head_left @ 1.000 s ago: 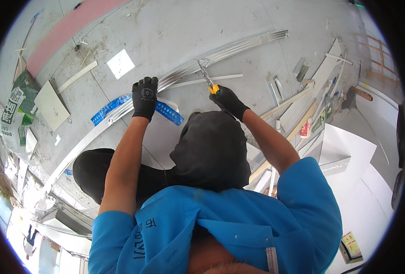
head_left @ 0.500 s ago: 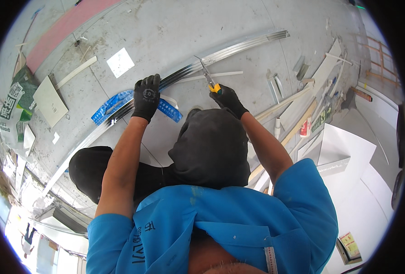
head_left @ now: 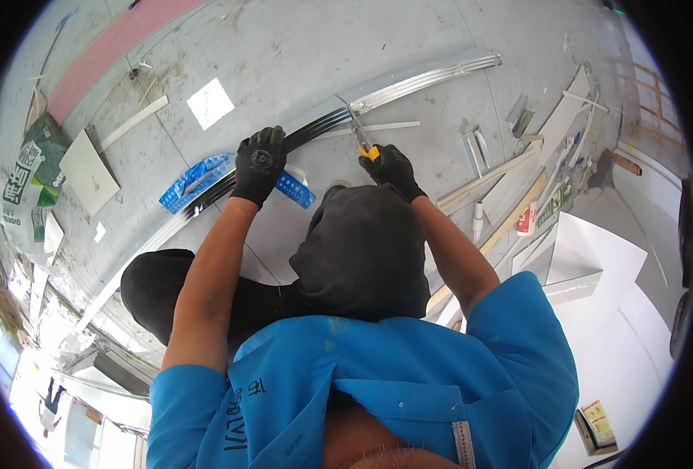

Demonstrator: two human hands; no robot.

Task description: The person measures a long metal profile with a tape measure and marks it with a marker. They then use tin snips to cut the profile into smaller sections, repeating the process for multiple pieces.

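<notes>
My gloved left hand is closed on a long silver metal channel strip that runs diagonally across the floor. In my gloved right hand are metal snips with yellow handles; their blades lie at the strip, right of my left hand, though I cannot tell whether they bite into it. Blue printed plastic film lies under and beside the strip near my left hand. A thin white strip lies just behind the snips. My dark-clad bent knee is directly below my right hand.
A white square, a board and a printed sack lie left. Boards, metal offcuts and a red-and-white tube clutter the right, beside large white sheets. Another person appears far off at lower left.
My left hand has shifted slightly to the right and up, staying closed on the strip. The snips' blade tips have moved up a little; my right hand still holds them.
</notes>
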